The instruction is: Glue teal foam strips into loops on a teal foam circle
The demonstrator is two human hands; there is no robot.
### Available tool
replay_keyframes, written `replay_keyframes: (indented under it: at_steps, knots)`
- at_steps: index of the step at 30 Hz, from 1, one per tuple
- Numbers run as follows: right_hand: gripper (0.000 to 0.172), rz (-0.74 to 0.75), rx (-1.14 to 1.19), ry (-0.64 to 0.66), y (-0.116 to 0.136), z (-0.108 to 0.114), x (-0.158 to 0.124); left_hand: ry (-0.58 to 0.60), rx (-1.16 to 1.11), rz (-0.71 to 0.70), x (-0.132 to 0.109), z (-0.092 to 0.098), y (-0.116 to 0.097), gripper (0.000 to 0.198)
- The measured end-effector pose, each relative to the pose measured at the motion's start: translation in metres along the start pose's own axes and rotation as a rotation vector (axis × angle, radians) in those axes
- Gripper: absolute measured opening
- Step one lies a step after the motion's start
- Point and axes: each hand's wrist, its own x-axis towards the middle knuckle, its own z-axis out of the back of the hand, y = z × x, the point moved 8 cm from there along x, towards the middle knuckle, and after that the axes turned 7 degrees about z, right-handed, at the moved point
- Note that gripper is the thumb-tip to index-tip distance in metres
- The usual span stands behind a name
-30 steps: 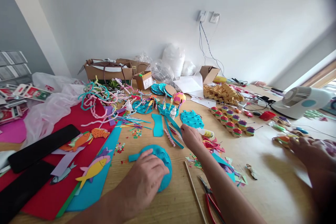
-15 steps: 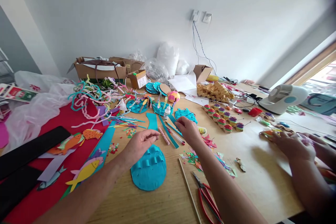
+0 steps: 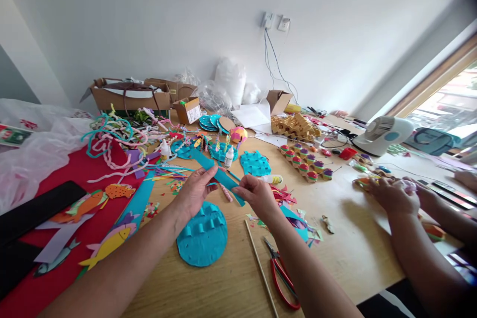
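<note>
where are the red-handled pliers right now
In the head view, the red-handled pliers lie on the table near the bottom, right of centre, between the wooden stick and the person's right forearm.

The one camera rides on the head of the person seated or standing at this table (image 3: 223,290), facing forward and angled down. It looks over the person's own left hand (image 3: 196,190) and right hand (image 3: 257,195), which reach in from the bottom edge to the frame's middle, near the lens. Its wide sweep takes in the pale wall (image 3: 149,20) across the top, farther off, and the window (image 3: 447,94) at the right edge; a dark patch rounds the upper right corner.
</note>
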Motion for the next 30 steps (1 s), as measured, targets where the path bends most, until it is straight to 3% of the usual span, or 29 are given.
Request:
replay_keyframes:
  at_steps: [11, 16, 22, 26, 30]
  knots:
    - [0.043, -0.102, 0.133, -0.087, -0.042, -0.001, 0.012, -0.097, 0.114, -0.061, 0.023, 0.02, -0.023, 0.036]
    - [0.04, -0.191, 0.016, -0.094, -0.075, 0.001, 0.02, -0.14, 0.113, -0.09, 0.025, 0.04, -0.04, 0.038]
    - [0.028, -0.28, -0.241, -0.017, -0.106, -0.003, 0.03, -0.142, 0.077, -0.122, 0.01, 0.054, -0.049, 0.035]
    - [0.01, -0.248, -0.355, -0.032, -0.082, 0.004, 0.028, -0.133, 0.063, -0.121, -0.003, 0.056, -0.044, 0.03]
    - [0.02, -0.108, -0.26, 0.008, -0.023, 0.002, 0.019, -0.126, 0.057, -0.068, -0.016, 0.043, -0.029, 0.029]
